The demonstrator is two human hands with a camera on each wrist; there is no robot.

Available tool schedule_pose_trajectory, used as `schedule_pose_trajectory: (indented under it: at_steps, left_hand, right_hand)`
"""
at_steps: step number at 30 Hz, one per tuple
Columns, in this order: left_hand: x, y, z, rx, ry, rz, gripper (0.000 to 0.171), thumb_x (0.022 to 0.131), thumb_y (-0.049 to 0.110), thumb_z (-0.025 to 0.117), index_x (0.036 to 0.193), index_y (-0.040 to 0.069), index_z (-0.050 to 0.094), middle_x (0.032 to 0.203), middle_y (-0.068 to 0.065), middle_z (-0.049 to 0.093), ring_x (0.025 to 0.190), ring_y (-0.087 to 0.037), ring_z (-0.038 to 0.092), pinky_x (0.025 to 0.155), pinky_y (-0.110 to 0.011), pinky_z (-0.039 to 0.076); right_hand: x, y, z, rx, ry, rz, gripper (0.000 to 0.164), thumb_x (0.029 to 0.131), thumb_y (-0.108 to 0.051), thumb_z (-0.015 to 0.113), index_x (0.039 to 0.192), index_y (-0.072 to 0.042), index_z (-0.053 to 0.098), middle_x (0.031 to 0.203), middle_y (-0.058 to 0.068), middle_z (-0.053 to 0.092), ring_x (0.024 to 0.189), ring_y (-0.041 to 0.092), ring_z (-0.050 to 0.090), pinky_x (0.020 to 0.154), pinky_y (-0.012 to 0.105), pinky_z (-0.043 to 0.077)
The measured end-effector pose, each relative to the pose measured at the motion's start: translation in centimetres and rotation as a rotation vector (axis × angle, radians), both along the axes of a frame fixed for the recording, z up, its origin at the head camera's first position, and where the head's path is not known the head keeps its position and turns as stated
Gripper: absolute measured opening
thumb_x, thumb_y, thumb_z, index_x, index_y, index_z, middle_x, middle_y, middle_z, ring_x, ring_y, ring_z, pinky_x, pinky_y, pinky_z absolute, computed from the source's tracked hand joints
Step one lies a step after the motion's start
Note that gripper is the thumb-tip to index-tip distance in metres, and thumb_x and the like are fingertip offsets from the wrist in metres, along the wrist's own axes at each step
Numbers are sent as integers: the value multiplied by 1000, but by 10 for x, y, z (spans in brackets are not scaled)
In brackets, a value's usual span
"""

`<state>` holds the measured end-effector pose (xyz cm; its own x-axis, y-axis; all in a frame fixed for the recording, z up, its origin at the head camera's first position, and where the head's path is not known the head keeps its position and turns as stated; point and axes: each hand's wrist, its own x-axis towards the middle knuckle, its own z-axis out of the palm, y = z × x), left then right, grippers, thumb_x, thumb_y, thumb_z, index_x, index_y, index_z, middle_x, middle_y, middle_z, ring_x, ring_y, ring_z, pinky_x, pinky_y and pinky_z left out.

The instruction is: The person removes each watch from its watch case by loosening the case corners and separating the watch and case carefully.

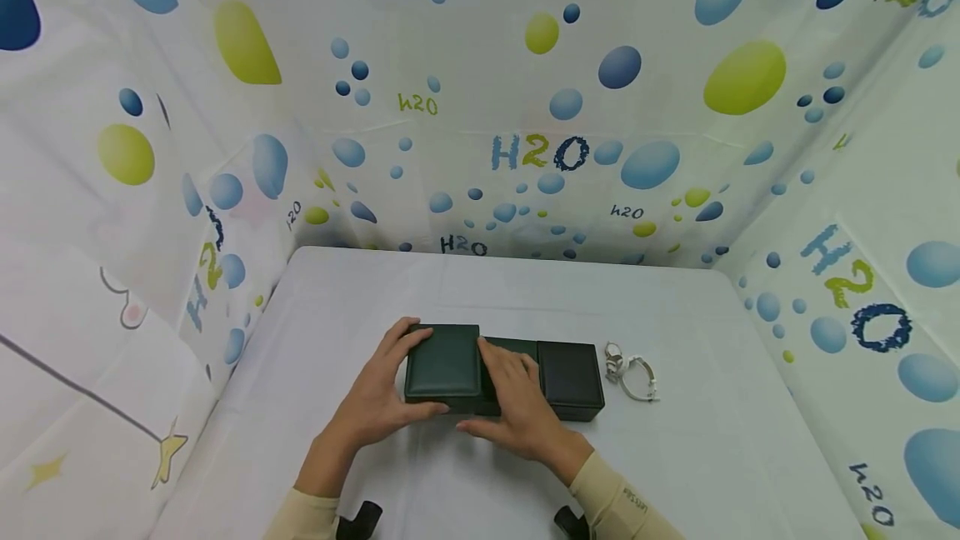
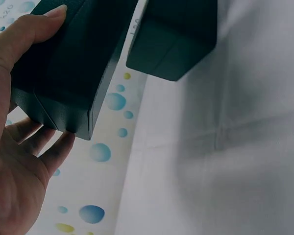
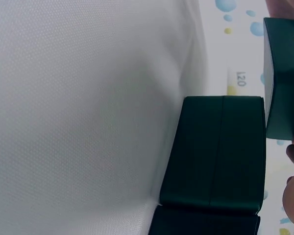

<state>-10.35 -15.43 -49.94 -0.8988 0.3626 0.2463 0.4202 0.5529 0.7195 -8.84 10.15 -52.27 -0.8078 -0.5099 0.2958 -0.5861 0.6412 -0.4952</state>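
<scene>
A dark green box [image 1: 442,361] is held above the white table, its smooth flat lid facing up. My left hand [image 1: 375,407] grips it from the left, thumb along the near side and fingers round the far and left edges. My right hand [image 1: 517,407] is at its right edge, fingers extended and thumb pointing left; whether the fingertips touch the held box cannot be told. Below that hand stands a second green box [image 3: 215,152], partly covered in the head view. A black box [image 1: 572,377] stands against its right side.
Right of the black box lies a silver metal-band wristwatch [image 1: 636,377]. A white cloth [image 1: 675,473] covers the table. Curtains [image 1: 480,65] printed with blue and green drops enclose the back and both sides.
</scene>
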Motion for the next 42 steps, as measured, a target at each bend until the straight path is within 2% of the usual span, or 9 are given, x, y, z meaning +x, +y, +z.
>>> schedule_pose_trajectory:
  at_steps: [8,16,22,27,32,37,42]
  left_hand:
    - [3,12,10,12,-4,-27,100,64,56,84,147,30,35,154,11,22,135,-14,35,100,-47,43]
    - [4,18,17,29,4,-54,98,65,57,82,146,27,36,153,9,23,134,-14,35,100,-47,43]
    - [4,21,18,19,2,-70,98,65,58,81,147,27,36,154,9,23,134,-14,36,100,-46,44]
    - [5,23,17,12,11,-75,99,65,59,82,147,26,37,153,8,24,134,-15,36,100,-47,44]
    - [6,24,16,15,24,-69,99,63,61,81,145,26,40,151,8,27,134,-15,36,101,-48,43]
    - [5,25,15,15,40,-56,98,62,64,80,144,27,42,149,9,31,131,-15,36,100,-50,41]
    - [3,27,13,11,70,-44,95,62,67,78,142,28,45,146,10,34,130,-15,35,100,-50,31]
  right_hand:
    - [-3,7,1,-9,0,-34,116,76,-70,63,155,-10,3,158,-3,19,140,18,25,108,48,19]
    - [-3,11,3,-86,-12,-20,119,75,-66,68,154,-6,4,156,-2,22,139,20,26,107,51,19]
    - [-3,12,4,-192,-144,-12,122,73,-63,73,155,-17,-5,158,-3,17,141,16,25,110,51,27]
    - [-2,13,5,-251,-265,-25,126,69,-62,76,155,-24,-8,160,-7,9,140,12,26,107,49,35]
    - [-2,15,6,-277,-305,-32,129,65,-60,80,155,-25,-7,159,-8,10,138,15,31,104,49,38]
    - [-1,17,8,-304,-326,-24,131,62,-58,83,155,-26,-5,158,-9,14,136,11,33,105,47,38]
    - [-1,19,8,-304,-340,-32,133,61,-51,87,155,-27,-5,158,-8,14,136,8,32,106,46,37]
